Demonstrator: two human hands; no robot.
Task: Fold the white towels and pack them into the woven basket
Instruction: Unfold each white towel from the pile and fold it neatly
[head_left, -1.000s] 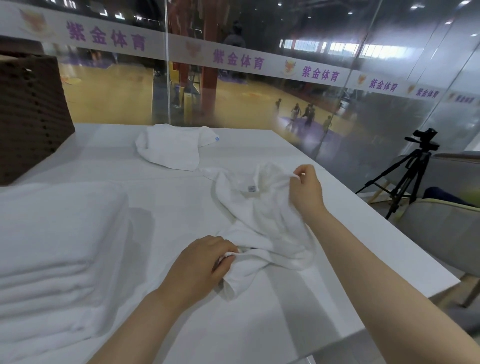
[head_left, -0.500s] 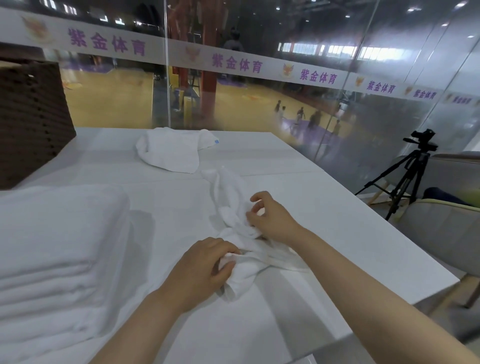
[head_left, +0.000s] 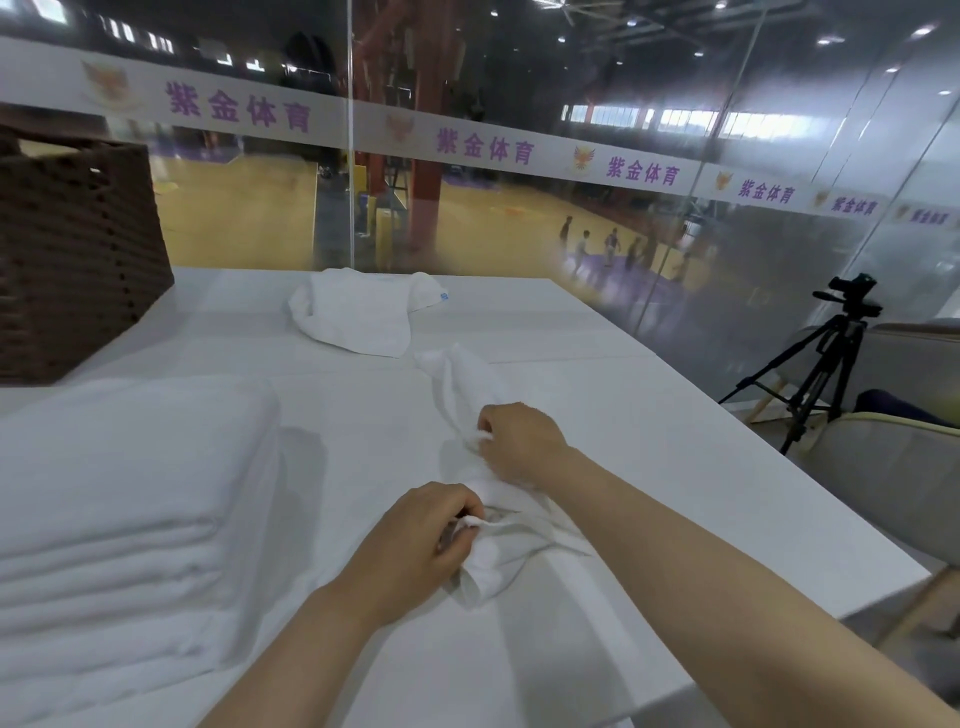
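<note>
A crumpled white towel (head_left: 457, 379) lies bunched in a long strip on the white table (head_left: 649, 415). My left hand (head_left: 415, 540) pinches its near end, and my right hand (head_left: 519, 441) grips its middle a little farther away. A second loose white towel (head_left: 358, 317) lies at the far side of the table. A stack of folded white towels (head_left: 124, 519) sits at the near left. The dark brown woven basket (head_left: 72, 249) stands at the far left, its inside hidden.
A glass wall runs behind the table, with a sports hall beyond it. A camera on a black tripod (head_left: 826, 353) stands to the right, next to grey chairs (head_left: 904, 467). The table's right edge runs diagonally near my right forearm.
My right hand has dropped from the towel's raised far edge down to its middle, close to my left hand. The towel has collapsed from a spread heap into a narrow bunch.
</note>
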